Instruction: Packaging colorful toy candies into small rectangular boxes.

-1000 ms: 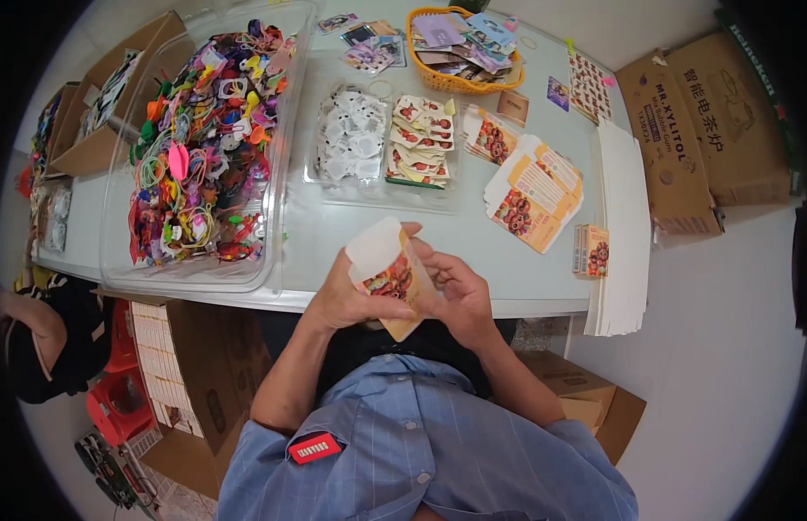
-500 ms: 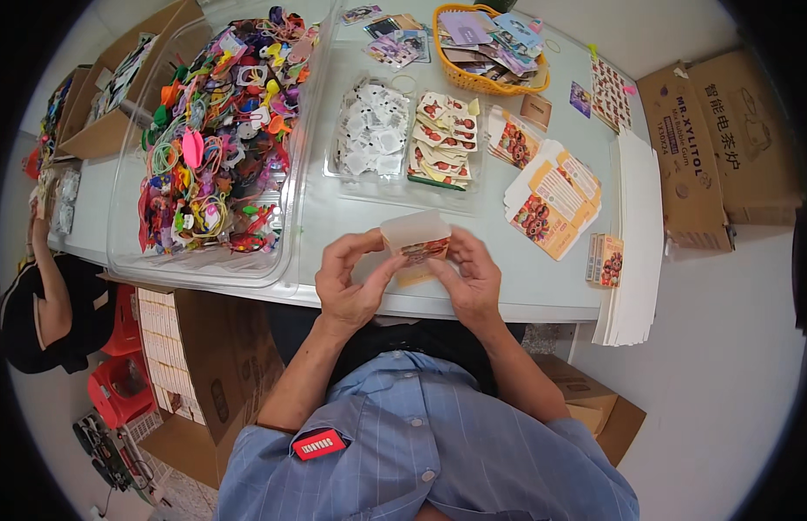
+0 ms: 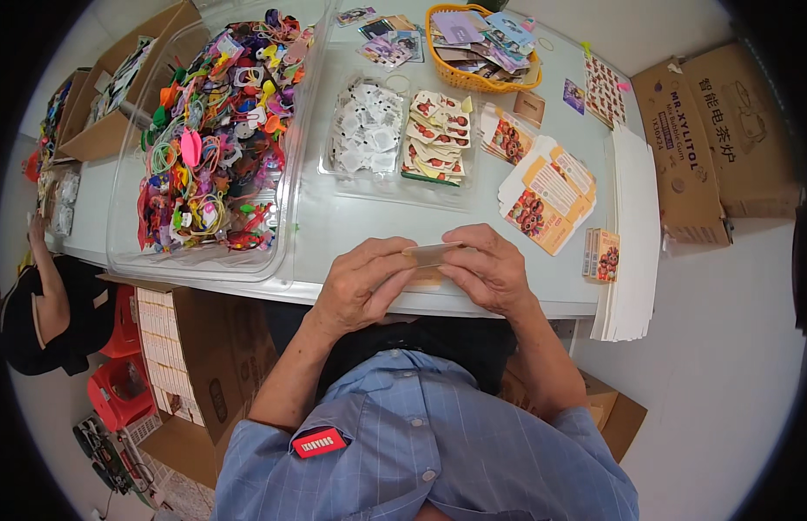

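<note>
Between my two hands, near the front edge of the table, is a small folded card carton (image 3: pixel 430 253), seen now as a narrow pale strip. My left hand (image 3: pixel 368 280) pinches its left end with thumb and fingers. On the opposite end, my right hand (image 3: pixel 488 267) grips it the same way. Below the carton an orange printed piece (image 3: pixel 428 276) shows partly; whether it joins the carton I cannot tell. To the right lie flat orange and white printed cartons (image 3: pixel 546 201) in a loose fan, and beside them a few small made-up boxes (image 3: pixel 602 254).
A big clear bin (image 3: pixel 117 234) of colourful small toys stands left. A clear tray (image 3: pixel 334 182) holds white packets (image 3: pixel 368 126) and printed cut-outs (image 3: pixel 436 137). Behind are a yellow basket (image 3: pixel 486 82) of cards; right, white strips (image 3: pixel 633 234) and cardboard boxes (image 3: pixel 724 148). Another person (image 3: pixel 52 304) sits left.
The carton's raised pale flap has come down, and its printed face is no longer visible. My fingers have closed in along both ends, the right hand's knuckles now higher.
</note>
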Motion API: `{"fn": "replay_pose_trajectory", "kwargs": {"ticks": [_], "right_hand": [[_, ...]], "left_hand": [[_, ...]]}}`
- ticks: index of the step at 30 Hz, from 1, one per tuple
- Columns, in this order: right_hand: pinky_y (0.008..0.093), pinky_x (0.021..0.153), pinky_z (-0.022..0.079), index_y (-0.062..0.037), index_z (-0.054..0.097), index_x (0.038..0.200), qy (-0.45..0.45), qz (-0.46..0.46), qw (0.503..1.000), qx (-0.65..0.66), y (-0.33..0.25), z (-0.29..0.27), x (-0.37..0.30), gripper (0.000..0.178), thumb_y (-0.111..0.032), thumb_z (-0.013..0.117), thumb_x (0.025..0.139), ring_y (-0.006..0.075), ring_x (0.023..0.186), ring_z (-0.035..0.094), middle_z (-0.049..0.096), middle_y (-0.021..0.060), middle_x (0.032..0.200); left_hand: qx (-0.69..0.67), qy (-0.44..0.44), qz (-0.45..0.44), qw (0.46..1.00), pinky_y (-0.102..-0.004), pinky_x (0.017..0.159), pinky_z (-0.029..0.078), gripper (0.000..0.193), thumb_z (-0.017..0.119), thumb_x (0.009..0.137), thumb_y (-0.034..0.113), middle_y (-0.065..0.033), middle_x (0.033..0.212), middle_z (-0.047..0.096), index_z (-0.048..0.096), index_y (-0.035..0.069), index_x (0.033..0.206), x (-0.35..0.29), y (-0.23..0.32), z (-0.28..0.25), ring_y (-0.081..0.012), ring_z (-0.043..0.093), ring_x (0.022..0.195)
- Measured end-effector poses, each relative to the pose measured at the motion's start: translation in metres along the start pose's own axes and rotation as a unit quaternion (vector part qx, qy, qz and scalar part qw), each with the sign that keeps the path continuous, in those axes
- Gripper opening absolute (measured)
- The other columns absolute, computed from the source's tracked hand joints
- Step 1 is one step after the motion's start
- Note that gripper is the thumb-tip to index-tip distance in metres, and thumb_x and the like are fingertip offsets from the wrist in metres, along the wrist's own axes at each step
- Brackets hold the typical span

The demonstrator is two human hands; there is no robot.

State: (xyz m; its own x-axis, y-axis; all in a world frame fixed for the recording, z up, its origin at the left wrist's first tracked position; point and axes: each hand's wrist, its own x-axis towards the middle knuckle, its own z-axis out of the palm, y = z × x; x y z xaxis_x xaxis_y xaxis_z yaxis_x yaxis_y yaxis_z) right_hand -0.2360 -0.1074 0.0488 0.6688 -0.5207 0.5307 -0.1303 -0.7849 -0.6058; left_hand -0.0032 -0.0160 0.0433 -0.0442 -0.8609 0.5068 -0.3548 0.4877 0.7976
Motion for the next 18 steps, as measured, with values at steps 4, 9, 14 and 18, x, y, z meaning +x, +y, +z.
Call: {"fn": "replay_pose_trajectory", "kwargs": {"ticks": [4, 9, 14, 18], "right_hand": [[0.0347, 0.084, 0.054, -0.0043, 0.072, 0.104, 0.069, 0.129, 0.975, 0.170, -0.014, 0.012, -0.004, 0.030, 0.004, 0.081, 0.076, 0.0262, 0.100, 0.066, 0.071, 0.0139, 0.113], [0.0342, 0.085, 0.052, -0.0031, 0.074, 0.097, 0.085, 0.255, 0.924, 0.272, -0.018, 0.012, -0.001, 0.021, 0.005, 0.079, 0.078, 0.0237, 0.100, 0.062, 0.072, 0.0121, 0.112], [0.0362, 0.089, 0.052, -0.0064, 0.078, 0.104, 0.030, 0.094, 0.977, 0.188, -0.009, 0.006, 0.001, 0.025, 0.002, 0.078, 0.081, 0.0280, 0.104, 0.065, 0.073, 0.0149, 0.114], [0.0364, 0.091, 0.052, -0.0050, 0.078, 0.107, 0.027, 0.104, 0.976, 0.187, -0.010, 0.007, -0.002, 0.026, 0.003, 0.077, 0.081, 0.0280, 0.105, 0.066, 0.072, 0.0161, 0.116]], "left_hand": [[-0.048, 0.003, -0.070, 0.996, -0.0334, 0.082, 0.057, 0.027, 0.072, 0.087, -0.004, -0.0158, 0.117, 0.071, 0.069, 0.002, 0.113, -0.009, -0.003, 0.004, -0.0247, 0.071, 0.097], [-0.217, 0.059, -0.235, 0.946, -0.0317, 0.085, 0.056, 0.033, 0.069, 0.091, -0.003, -0.0149, 0.117, 0.071, 0.069, 0.003, 0.123, -0.008, 0.012, 0.004, -0.0206, 0.069, 0.100], [-0.195, -0.013, -0.144, 0.970, -0.0313, 0.087, 0.056, 0.030, 0.066, 0.094, -0.001, -0.0167, 0.119, 0.071, 0.070, 0.002, 0.123, -0.001, 0.008, 0.000, -0.0220, 0.067, 0.109], [-0.164, 0.005, -0.182, 0.969, -0.0312, 0.087, 0.056, 0.028, 0.068, 0.094, 0.000, -0.0151, 0.120, 0.071, 0.071, 0.001, 0.121, -0.005, 0.006, 0.005, -0.0220, 0.068, 0.109]]}}
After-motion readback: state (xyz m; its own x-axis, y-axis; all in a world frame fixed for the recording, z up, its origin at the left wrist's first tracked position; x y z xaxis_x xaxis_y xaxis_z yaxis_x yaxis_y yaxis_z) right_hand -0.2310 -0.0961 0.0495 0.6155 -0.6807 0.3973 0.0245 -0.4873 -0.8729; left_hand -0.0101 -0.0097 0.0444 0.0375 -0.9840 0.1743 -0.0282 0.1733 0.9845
